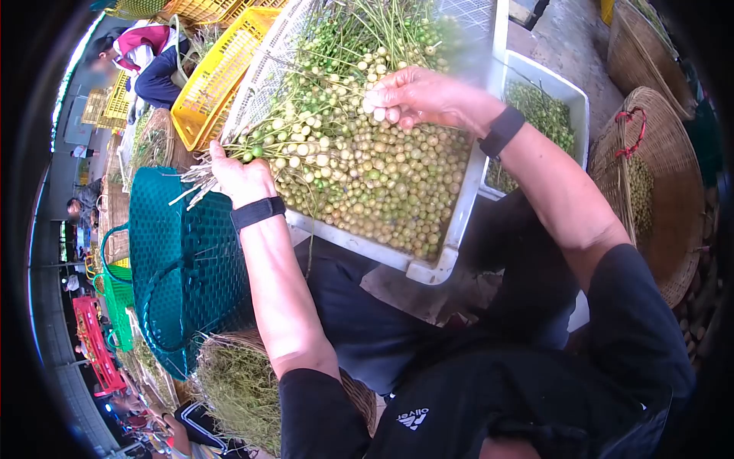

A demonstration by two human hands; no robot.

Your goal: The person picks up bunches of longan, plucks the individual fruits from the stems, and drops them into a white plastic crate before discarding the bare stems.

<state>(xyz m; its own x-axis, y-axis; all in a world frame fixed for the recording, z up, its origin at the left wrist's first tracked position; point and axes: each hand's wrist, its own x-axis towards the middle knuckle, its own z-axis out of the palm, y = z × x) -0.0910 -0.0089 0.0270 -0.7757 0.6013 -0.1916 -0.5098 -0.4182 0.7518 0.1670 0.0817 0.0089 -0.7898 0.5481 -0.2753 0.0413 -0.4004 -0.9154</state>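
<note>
My left hand [241, 174] is closed round the cut stems of a bunch of small round green fruits [306, 141], at the left edge of a white crate [352, 239]. The bunch spreads to the right over the crate. My right hand [419, 98] has its fingers bent together at pale fruits on the upper right of the bunch; what lies between its fingertips is hard to make out. Loose yellow-green fruits [405, 183] fill the near part of the crate. Thin green stems [382, 27] are heaped at its far side.
A teal woven basket [187, 260] stands left of the crate, with a yellow crate [218, 76] beyond. To the right are a smaller white crate [585, 115] and a wicker basket [673, 183]. A basket of stems [237, 390] sits lower left. Another person [157, 65] sits upper left.
</note>
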